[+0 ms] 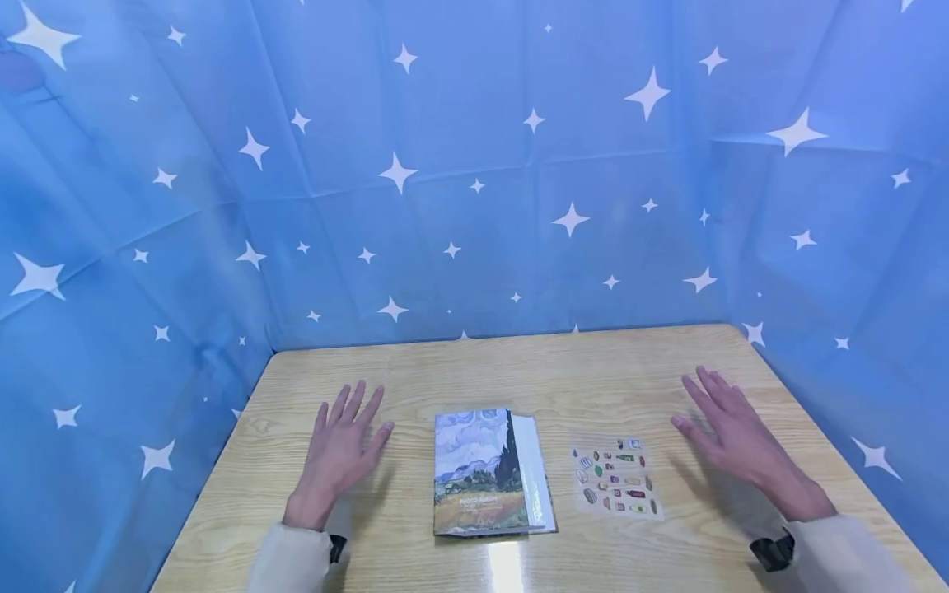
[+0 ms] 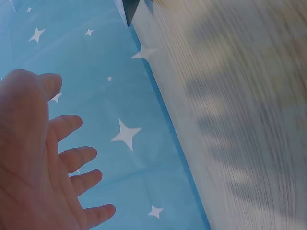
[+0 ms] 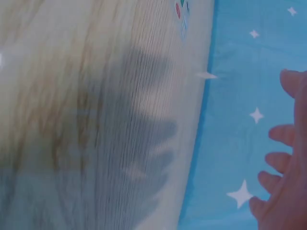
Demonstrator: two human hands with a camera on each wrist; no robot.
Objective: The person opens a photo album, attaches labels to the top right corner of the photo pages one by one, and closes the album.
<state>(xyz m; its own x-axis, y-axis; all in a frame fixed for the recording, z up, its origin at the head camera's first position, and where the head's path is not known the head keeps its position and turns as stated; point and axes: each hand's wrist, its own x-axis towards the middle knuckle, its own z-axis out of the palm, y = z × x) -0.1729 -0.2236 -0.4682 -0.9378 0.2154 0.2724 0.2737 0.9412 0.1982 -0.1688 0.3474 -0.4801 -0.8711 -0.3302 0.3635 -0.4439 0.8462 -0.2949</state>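
A photo album [image 1: 474, 473] with a painted landscape cover lies on the wooden table in the head view, its front cover shifted so a pale inner strip shows along the right side. To its right is a clear sticker sheet [image 1: 617, 478] dotted with small food and bottle pictures. My left hand [image 1: 343, 453], fingers spread, hovers left of the album and holds nothing. On the other side, my right hand [image 1: 737, 436] is likewise spread and bare, right of the sticker sheet. Both palms [image 2: 29, 158] and outstretched fingers appear in the wrist views, with hand shadows on the wood.
The light wooden table [image 1: 519, 371] has rounded far corners. A blue curtain [image 1: 474, 206] with white stars hangs behind it and along both sides. Glare [image 1: 506, 564] shines on the tabletop in front of the album.
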